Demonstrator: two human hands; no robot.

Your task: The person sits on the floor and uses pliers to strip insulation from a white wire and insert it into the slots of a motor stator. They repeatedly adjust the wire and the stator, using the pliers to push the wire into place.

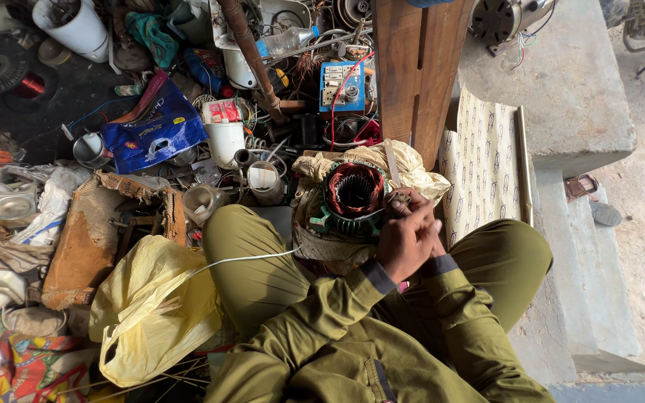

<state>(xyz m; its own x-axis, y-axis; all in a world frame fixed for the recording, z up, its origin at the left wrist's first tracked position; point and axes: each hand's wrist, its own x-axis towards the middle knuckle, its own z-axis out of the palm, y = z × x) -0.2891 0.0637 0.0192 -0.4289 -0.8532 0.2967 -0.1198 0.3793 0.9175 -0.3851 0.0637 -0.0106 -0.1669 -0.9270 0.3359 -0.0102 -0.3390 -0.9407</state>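
A motor stator (352, 192) with coppery-red windings and a green frame lies on a beige cloth (412, 166) on my lap. My left hand (406, 237) is at the stator's right rim, its fingers closed on a small dark piece (399, 199) there; what that piece is stays unclear. My right hand (436, 245) lies under and behind the left one and is mostly hidden. A thin white cord (248, 258) runs across my left knee toward the stator.
Cluttered floor at left: yellow plastic bag (154, 306), blue bag (154, 134), white cups (225, 142), worn brown board (83, 246), switch box with red wire (343, 86). A wooden post (416, 67) rises behind the stator. Patterned mat (483, 168) and concrete step (561, 89) at right.
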